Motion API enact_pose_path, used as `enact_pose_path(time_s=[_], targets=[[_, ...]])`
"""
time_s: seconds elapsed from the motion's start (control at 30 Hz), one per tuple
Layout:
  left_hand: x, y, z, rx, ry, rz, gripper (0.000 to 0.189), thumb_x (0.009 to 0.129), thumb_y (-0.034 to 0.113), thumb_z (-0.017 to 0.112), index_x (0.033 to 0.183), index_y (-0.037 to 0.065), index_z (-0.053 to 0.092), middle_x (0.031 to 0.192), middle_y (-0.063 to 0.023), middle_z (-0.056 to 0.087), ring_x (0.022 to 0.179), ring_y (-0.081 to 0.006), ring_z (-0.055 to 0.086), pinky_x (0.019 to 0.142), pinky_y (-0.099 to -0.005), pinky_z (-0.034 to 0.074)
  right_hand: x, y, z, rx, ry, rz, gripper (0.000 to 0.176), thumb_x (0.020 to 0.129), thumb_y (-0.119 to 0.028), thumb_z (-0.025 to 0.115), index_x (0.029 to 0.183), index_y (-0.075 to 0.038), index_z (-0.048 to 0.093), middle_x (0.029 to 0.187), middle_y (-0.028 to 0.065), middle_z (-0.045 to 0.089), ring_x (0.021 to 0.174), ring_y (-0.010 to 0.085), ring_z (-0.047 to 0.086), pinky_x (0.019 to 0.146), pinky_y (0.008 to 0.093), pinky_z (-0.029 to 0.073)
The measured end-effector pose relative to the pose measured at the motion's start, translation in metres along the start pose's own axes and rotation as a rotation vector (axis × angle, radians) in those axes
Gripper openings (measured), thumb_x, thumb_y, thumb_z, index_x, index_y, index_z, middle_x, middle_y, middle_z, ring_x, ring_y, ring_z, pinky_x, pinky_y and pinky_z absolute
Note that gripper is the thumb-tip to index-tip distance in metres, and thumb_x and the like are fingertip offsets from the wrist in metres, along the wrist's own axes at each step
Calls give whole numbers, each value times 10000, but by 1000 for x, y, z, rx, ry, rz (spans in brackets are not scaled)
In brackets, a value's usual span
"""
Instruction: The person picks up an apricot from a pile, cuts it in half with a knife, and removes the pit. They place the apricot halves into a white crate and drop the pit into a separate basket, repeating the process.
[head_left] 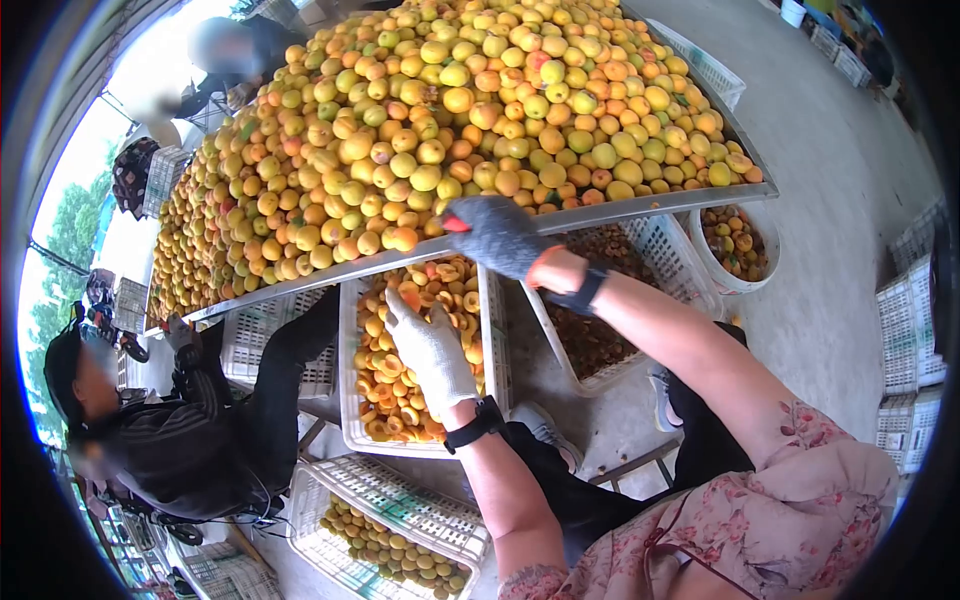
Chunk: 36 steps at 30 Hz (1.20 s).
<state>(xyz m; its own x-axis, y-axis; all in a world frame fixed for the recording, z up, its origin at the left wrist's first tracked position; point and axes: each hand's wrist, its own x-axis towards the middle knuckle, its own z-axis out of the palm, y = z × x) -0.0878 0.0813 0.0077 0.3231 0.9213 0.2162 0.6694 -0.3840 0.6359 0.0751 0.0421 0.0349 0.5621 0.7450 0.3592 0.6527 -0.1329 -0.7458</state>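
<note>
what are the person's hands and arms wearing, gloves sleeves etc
The left hand wears a whitish knit glove, the right hand a dark grey knit glove with red-orange trim. Each wrist has a black band, like a watch strap. The short sleeve is pink with a flower print.

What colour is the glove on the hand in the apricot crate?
White, on the left hand; head view shows it.

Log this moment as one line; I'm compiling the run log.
left hand: white glove, over apricot-filled crate | right hand: grey glove, at table edge | apricot pile on table
</note>
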Motion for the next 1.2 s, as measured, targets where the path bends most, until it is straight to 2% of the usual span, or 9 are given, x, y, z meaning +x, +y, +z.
enact_pose_path(time_s=[0.33,0.47,0.6,0.73,0.83,0.93,1.07,1.13,1.2], targets=[[10,-18,-20,-31,193,55,504,835,135,650,1289,10,470,1238,-210,500,1119,-343,543,925,-404,461,41,-27,98,-193,22,-141,151,828,-194,595,880,-54,570,790,185,617,737,354,633,619,474,491],[13,-15,-22,-202,418,42,414,858,107,631,1236,-5,503,1213,-197,512,1089,-325,557,910,-388,466,20,-37,102,-270,-256,-152,300,782,-273,653,1011,-90,585,913,152,611,809,341,629,688,450,505],[9,-9,-24,-180,358,57,400,862,96,620,1230,-11,507,1193,-194,532,1076,-326,557,919,-397,459,37,-26,84,-153,19,-205,252,797,-251,653,984,-92,595,921,133,612,829,329,623,716,443,496],[6,-3,-25,-212,305,56,420,856,91,624,1241,-17,496,1213,-193,524,1126,-337,524,942,-408,444,84,8,50,-184,348,7,238,787,-244,643,958,-84,605,905,155,634,832,339,625,731,437,490],[4,0,-22,-210,288,65,415,857,84,622,1241,-14,498,1228,-198,511,1133,-337,525,954,-403,442,124,33,32,-92,191,416,358,706,-313,670,930,-36,625,919,217,655,899,378,626,779,446,493],[4,5,-17,-216,231,77,415,857,80,623,1245,-4,503,1232,-194,506,1133,-334,528,950,-394,445,139,55,42,-38,139,404,404,654,-349,708,882,-26,628,913,225,656,878,383,628,774,434,496],[2,13,-15,-486,153,-32,416,870,60,605,1264,-9,492,1251,-176,509,1131,-276,529,954,-354,437,129,69,26,323,169,416,384,643,-319,753,882,-38,645,785,139,664,741,254,648,687,383,510],[4,16,-11,-721,68,-98,421,900,68,571,1300,2,461,1285,-158,498,1126,-225,522,963,-329,425,89,36,-14,924,-20,446,251,783,-232,722,900,-23,647,747,110,655,485,102,548,359,231,402],[5,30,-11,-1202,-125,-164,444,928,86,536,1350,19,414,1302,-146,488,1134,-199,508,973,-317,411,58,15,-34,936,-105,511,307,850,-303,677,930,-9,637,724,107,659,334,66,437,296,211,367]])
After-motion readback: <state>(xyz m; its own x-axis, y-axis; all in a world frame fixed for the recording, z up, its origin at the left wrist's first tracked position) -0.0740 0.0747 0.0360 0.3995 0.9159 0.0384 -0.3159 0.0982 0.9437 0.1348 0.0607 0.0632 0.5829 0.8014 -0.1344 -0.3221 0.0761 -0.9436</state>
